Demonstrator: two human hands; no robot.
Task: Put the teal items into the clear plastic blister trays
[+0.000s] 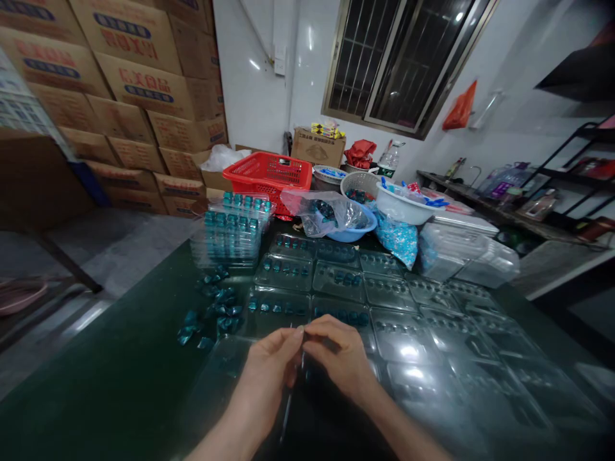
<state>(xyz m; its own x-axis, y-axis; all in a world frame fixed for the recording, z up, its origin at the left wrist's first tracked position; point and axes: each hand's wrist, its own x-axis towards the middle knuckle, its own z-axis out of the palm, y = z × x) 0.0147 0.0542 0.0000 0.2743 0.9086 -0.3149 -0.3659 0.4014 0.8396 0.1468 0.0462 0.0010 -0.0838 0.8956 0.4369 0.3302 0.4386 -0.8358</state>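
Both of my hands meet low in the middle of the head view, over the clear plastic trays. My left hand is closed, thumb and fingers pinched together. Opposite it, my right hand is closed too, its fingertips touching those of the left. Whatever lies between the fingertips is too small or hidden to make out. Beneath them runs a thin pale edge or stick. Just beyond, a clear tray carries a row of teal wrapped pieces. Loose teal wrapped pieces lie left of it.
Stacked filled trays stand at the table's back left. Behind are a red basket, a blue basin under a plastic bag, and a white basin. Clear trays spread right; stacked clear containers stand behind them. Cartons line the wall.
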